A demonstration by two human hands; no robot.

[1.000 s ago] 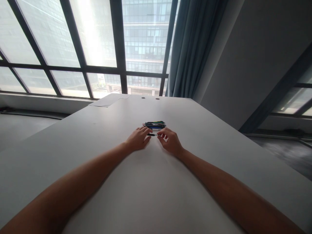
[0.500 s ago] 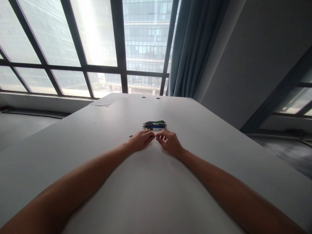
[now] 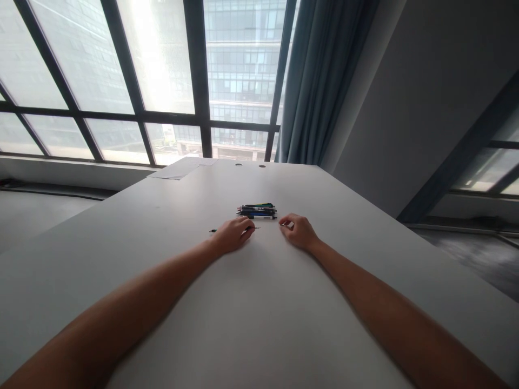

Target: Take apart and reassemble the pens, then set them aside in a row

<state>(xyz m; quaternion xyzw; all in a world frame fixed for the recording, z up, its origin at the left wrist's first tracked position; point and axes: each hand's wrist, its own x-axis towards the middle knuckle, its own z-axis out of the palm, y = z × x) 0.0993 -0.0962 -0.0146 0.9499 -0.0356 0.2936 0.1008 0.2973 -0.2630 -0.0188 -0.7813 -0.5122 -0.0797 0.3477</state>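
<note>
My left hand (image 3: 232, 234) is closed around a slim pen (image 3: 213, 231) just above the white table. The pen's dark rear end sticks out to the left of the hand, and its thin tip pokes out past the fingertips on the right; the middle is hidden by the fingers. Apart from it, to the right, my right hand (image 3: 300, 231) is pinched closed. A tiny dark bit shows at its fingertips, too small to name. Just beyond both hands lies a bunch of several pens (image 3: 257, 211), side by side, mostly dark with blue, green and white parts.
The white table (image 3: 259, 302) stretches away toward the window. Sheets of paper (image 3: 178, 169) lie at its far left corner. Two round holes (image 3: 262, 166) are near the far edge. A blue-grey curtain (image 3: 320, 81) hangs at the back right.
My right hand has pulled away to the right from the pen tip, opening a gap between the hands. My left hand has shifted slightly left with the pen.
</note>
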